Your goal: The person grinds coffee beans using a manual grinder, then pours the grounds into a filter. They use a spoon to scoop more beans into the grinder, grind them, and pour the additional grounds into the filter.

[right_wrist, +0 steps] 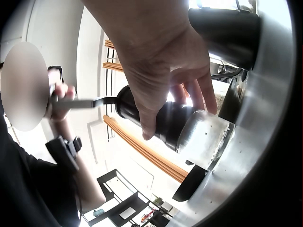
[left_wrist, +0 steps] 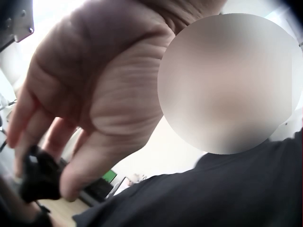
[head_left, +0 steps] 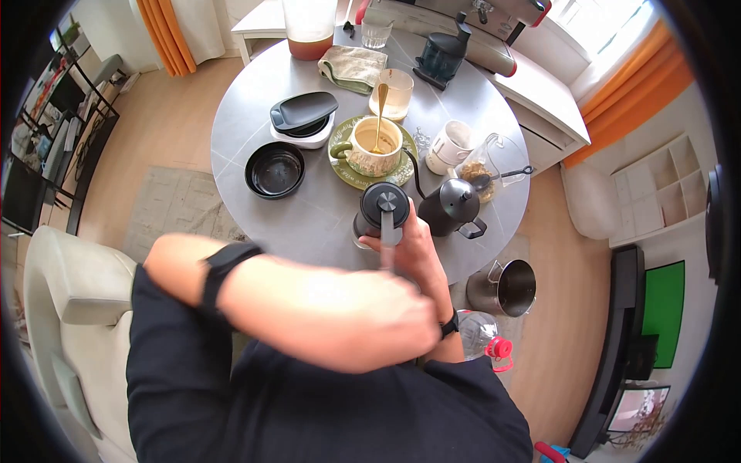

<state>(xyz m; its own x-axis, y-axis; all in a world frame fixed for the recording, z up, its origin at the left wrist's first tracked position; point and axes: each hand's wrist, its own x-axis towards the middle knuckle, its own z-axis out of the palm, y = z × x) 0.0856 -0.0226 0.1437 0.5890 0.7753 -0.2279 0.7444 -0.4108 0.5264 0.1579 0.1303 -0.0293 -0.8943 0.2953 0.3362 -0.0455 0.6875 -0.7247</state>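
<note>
A black hand coffee grinder (head_left: 384, 202) stands upright at the near side of the round table. My right hand (head_left: 421, 251) grips its body, thumb on one side and fingers on the other. In the right wrist view, the clear lower jar (right_wrist: 202, 137) shows below that hand, at the tabletop. The grinder's crank arm (right_wrist: 78, 103) reaches out toward me. At its end my left hand (head_left: 397, 320), blurred in the head view, pinches the black knob (left_wrist: 40, 177) between thumb and fingers. My left forearm crosses in front of my chest.
Right of the grinder stands a black gooseneck kettle (head_left: 451, 207). Beyond it, a cup (head_left: 372, 147) with a gold spoon sits on a green saucer (head_left: 347, 176). A black round dish (head_left: 275, 170) and a scale (head_left: 312, 139) lie left. A metal pot (head_left: 502, 289) stands below the table's right edge.
</note>
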